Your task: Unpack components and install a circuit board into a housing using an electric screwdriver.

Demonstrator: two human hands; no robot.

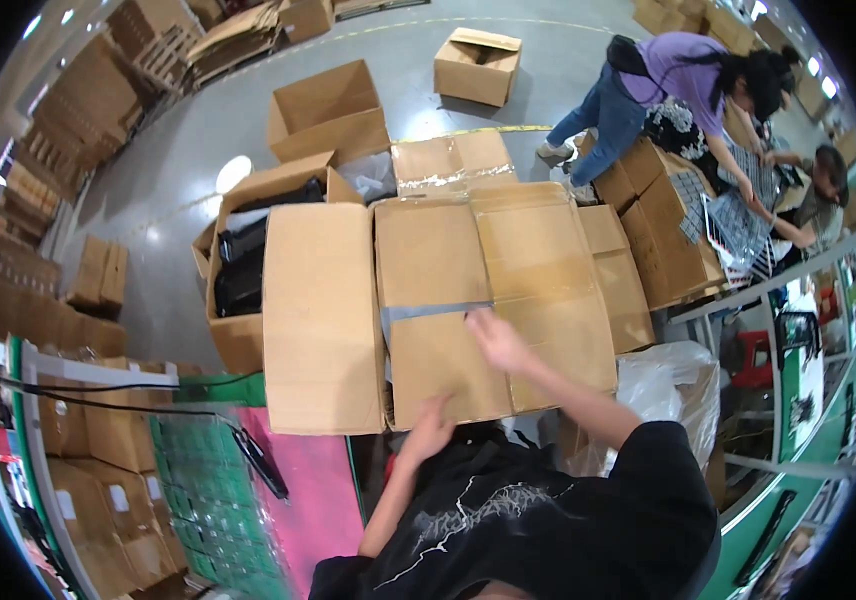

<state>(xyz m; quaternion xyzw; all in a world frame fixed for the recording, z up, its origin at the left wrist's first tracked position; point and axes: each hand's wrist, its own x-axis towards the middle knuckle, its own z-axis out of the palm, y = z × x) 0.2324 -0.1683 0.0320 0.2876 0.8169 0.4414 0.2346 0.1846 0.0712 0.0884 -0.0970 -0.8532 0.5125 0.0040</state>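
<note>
Nearest: person's black printed T-shirt (538,530) fills the lower frame. Left hand (430,428) lies flat, fingers spread, holding nothing, on the near edge of a large brown corrugated cardboard box (488,300). Right hand (496,342) is blurred, fingers extended, resting on the box top just beside a strip of grey tape (428,312); nothing gripped. The hands are apart. The box sits directly ahead, flaps closed, surface matte and creased, glossy clear tape along the centre seam.

Left of it, a tall plain brown cardboard flap (320,315) stands against an open brown carton (238,270) holding black bagged items. Lower left: pink sheet (313,500) and green gridded tray (203,490). Right: crumpled clear plastic bag (663,375) in a carton.

Further: an open empty brown carton (328,110), and a smaller open one (478,65), on grey polished floor. Far right, two people bend over cartons.
</note>
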